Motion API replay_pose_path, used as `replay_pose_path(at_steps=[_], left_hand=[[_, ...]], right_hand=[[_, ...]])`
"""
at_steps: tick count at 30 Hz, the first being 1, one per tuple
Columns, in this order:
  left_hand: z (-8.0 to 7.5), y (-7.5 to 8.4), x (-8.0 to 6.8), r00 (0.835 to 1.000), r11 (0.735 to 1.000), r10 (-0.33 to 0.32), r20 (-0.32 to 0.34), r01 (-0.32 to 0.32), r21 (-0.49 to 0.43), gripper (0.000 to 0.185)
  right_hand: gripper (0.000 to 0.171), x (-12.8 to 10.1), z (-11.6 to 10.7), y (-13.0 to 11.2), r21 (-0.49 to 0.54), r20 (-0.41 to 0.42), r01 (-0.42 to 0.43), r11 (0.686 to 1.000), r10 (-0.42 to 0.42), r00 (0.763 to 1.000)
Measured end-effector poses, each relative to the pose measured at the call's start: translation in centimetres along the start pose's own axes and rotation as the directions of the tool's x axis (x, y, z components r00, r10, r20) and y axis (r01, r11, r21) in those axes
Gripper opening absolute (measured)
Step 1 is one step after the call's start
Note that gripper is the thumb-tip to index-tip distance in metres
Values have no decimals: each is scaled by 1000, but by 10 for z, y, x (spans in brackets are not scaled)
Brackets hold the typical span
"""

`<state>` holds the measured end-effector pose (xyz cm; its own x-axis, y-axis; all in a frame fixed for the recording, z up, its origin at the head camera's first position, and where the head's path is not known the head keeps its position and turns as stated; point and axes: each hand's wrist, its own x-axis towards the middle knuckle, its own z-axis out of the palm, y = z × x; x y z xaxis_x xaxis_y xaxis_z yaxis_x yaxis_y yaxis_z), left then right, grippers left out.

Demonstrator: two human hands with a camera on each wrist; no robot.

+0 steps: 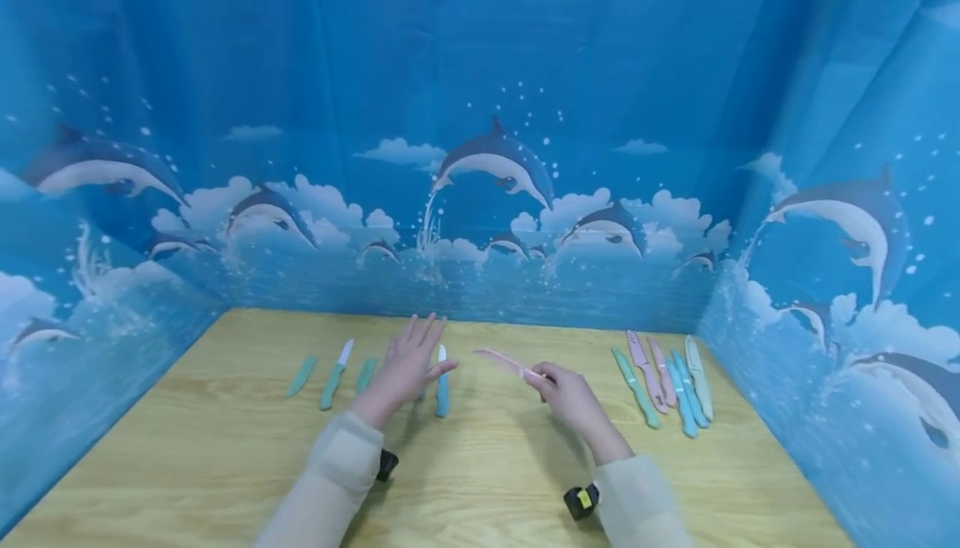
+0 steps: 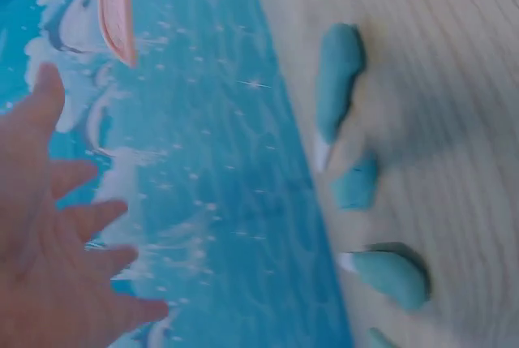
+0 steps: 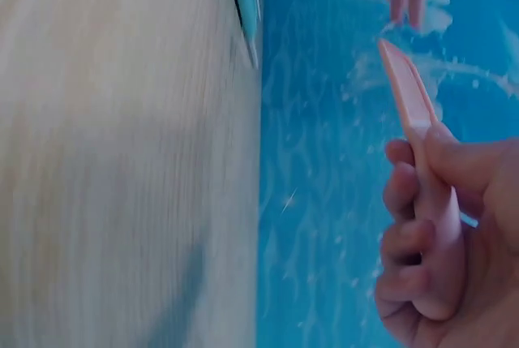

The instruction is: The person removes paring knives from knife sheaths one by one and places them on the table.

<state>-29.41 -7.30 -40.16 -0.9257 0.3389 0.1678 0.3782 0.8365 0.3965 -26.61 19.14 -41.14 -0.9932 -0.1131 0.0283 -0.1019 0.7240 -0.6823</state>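
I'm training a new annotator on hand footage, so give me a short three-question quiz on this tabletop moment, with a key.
1. True or false: the right hand grips a pink knife.
2. Which describes the left hand? A) fingers spread, holding nothing B) clenched round a knife C) out of view
3. Fill in: the close row of pink, teal and pale knives lies on the wooden table to the person's ____ side.

Key: 1 true; 2 A; 3 right.
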Motion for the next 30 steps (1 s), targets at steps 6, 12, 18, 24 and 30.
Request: replay_pose_path(at_steps=[6,12,18,24,30], left_hand=[[-4,20,-16,985,983,167,37,-169,76,74],[1,34,-30,967,958,254,35,-256,128,70],[6,38,-35,958,950,285,3,-283,131,57],[8,40,-39,952,951,304,32,-305,50,37],[8,41,-41,956,960,277,96,-279,2,30]], right_hand=[[22,-15,8,-18,-115,55,164,980,-159,986],[21,-21,11,-26,-160,89,308,938,-296,951],[24,-25,11,-34,-147,135,366,919,-348,928],[20,-25,7,-37,-142,156,385,912,-364,918],[21,-26,4,-36,-137,181,378,916,-352,918]])
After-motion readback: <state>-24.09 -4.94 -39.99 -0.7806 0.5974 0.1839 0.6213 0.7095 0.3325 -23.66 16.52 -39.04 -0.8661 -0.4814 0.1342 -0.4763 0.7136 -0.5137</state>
